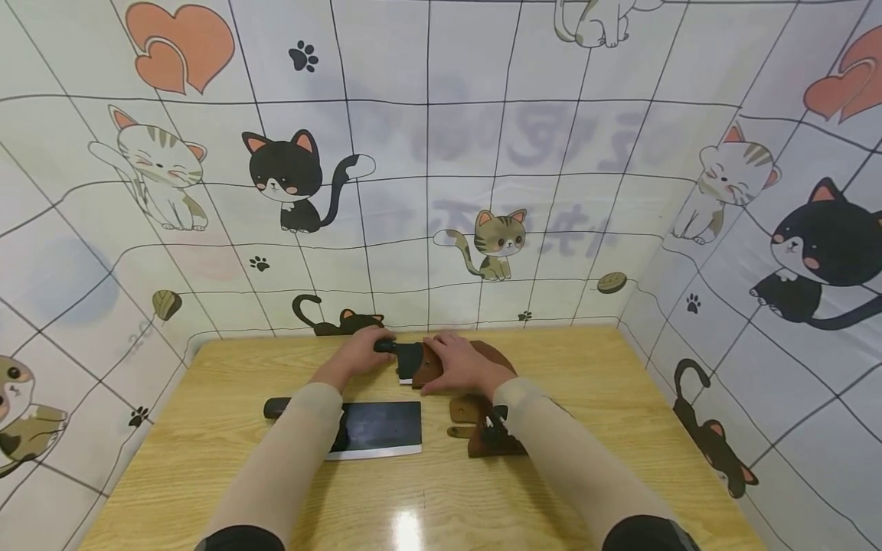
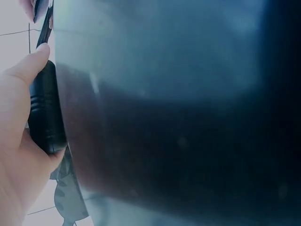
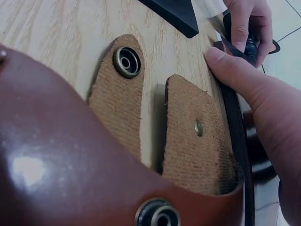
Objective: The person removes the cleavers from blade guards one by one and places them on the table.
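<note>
My left hand (image 1: 360, 355) grips the black handle (image 2: 47, 110) of a cleaver near the table's back edge. Part of its dark blade (image 1: 409, 358) shows, with a bright lower edge; the rest sits inside a brown leather sheath (image 1: 429, 369). Over that sheath lies my right hand (image 1: 460, 364), holding it with thumb toward me and fingers on the far side. A second cleaver (image 1: 386, 425) lies flat beneath my left forearm, its black handle pointing left. Under my right forearm is another brown leather sheath (image 1: 496, 440), its flaps (image 3: 190, 136) loose, partly hidden by the sleeve.
The wooden table (image 1: 579, 383) carries both cleavers and both sheaths. White cloth (image 1: 427, 153) printed with cats and grid lines rises behind it and at both sides. Metal snaps (image 3: 127, 62) show on the nearer sheath in the right wrist view.
</note>
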{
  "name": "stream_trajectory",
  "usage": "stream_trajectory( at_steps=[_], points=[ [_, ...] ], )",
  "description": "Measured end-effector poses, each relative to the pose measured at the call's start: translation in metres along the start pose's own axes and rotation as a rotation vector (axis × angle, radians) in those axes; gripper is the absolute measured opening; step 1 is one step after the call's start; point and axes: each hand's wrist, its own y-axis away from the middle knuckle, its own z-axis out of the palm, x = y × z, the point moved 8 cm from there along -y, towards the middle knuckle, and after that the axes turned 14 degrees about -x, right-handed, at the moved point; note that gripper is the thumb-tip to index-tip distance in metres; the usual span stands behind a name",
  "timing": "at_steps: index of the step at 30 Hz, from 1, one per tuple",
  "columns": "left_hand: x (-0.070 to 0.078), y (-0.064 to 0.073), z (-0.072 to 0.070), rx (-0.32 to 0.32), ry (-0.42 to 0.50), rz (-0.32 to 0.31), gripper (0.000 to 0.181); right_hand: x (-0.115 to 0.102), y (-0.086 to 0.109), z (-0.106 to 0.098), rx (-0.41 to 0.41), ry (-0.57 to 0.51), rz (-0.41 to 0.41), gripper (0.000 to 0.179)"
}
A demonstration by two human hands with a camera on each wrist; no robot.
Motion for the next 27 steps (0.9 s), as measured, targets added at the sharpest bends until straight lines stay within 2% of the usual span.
stream_trajectory(
  at_steps=[3,5,8,12,13,14,27],
  points=[
    [-0.008,-0.005,0.004,0.008,0.0,-0.004,0.048,0.001,-0.001,0.001,0.01,0.009,-0.002,0.12],
    [-0.007,-0.005,0.003,0.012,0.008,-0.019,0.044,0.0,0.0,0.0,0.024,-0.002,-0.012,0.119],
    [0.002,-0.001,-0.002,0.0,0.01,-0.043,0.041,-0.001,0.001,-0.002,0.037,-0.02,-0.026,0.118],
    [0.036,0.015,-0.016,-0.003,-0.014,-0.078,0.035,-0.002,0.005,-0.004,0.051,-0.023,-0.031,0.118],
    [0.041,0.018,-0.019,0.013,-0.015,-0.075,0.033,-0.002,0.007,-0.006,0.054,-0.021,-0.029,0.119],
    [0.049,0.021,-0.023,0.009,-0.011,-0.098,0.033,-0.002,0.008,-0.008,0.06,-0.021,-0.027,0.119],
    [0.063,0.027,-0.044,0.097,-0.038,-0.111,0.032,-0.01,0.025,-0.033,0.141,0.044,-0.017,0.117]
  ],
)
